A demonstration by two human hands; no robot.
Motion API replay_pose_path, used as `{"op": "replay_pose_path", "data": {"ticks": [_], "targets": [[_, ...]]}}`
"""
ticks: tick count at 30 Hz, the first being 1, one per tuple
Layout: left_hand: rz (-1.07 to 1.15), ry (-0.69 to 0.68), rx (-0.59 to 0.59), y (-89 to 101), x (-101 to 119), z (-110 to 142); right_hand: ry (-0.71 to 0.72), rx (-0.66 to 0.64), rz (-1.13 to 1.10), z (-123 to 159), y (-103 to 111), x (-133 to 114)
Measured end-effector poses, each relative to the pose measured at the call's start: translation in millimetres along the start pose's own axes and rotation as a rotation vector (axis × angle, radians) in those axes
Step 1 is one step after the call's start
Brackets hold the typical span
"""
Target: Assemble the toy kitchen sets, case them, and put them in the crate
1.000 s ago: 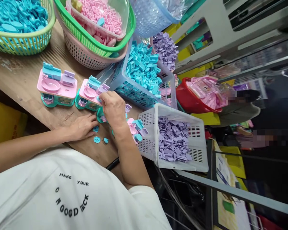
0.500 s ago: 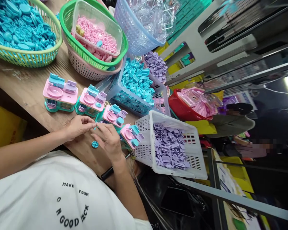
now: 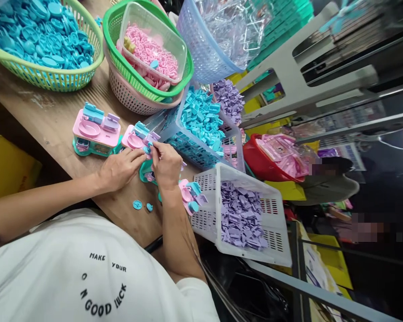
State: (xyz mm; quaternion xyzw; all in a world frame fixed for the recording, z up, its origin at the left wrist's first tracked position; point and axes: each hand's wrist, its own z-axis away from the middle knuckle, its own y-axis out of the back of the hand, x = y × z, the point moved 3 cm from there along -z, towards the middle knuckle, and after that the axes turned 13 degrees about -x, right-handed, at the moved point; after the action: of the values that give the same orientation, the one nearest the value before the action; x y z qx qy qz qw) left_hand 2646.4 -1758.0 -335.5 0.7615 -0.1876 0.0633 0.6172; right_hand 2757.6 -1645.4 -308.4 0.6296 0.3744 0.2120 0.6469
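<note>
One toy kitchen (image 3: 133,139) stands just beyond our left hand (image 3: 122,169) and our right hand (image 3: 167,165). With the right we pinch a small blue piece (image 3: 147,148) at its pink top; our left fingertips press close beside, though we cannot tell whether they grip anything. A second toy (image 3: 97,129) stands beyond and left of our left hand, a third (image 3: 147,173) is partly hidden by our right hand, and a fourth (image 3: 190,197) sits right of that wrist. Nearer us than both hands, two loose blue discs (image 3: 137,205) lie on the table (image 3: 117,217). Right of our right hand stands a white basket (image 3: 204,219) of purple parts (image 3: 242,219).
</note>
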Motion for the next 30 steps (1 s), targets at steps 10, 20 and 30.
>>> {"op": "replay_pose_path", "data": {"ticks": [10,20,30], "targets": [[-0.068,-0.001,0.019,-12.5,0.1,1.1,0.102,0.088,0.041,7.2,-1.2,-1.7],[-0.035,-0.029,0.028,-11.7,-3.6,3.0,0.068,-0.008,0.178,13.9,1.6,-20.0],[0.21,-0.233,0.003,-12.8,8.3,23.2,0.015,-0.118,0.188,4.3,9.2,-36.6]]}}
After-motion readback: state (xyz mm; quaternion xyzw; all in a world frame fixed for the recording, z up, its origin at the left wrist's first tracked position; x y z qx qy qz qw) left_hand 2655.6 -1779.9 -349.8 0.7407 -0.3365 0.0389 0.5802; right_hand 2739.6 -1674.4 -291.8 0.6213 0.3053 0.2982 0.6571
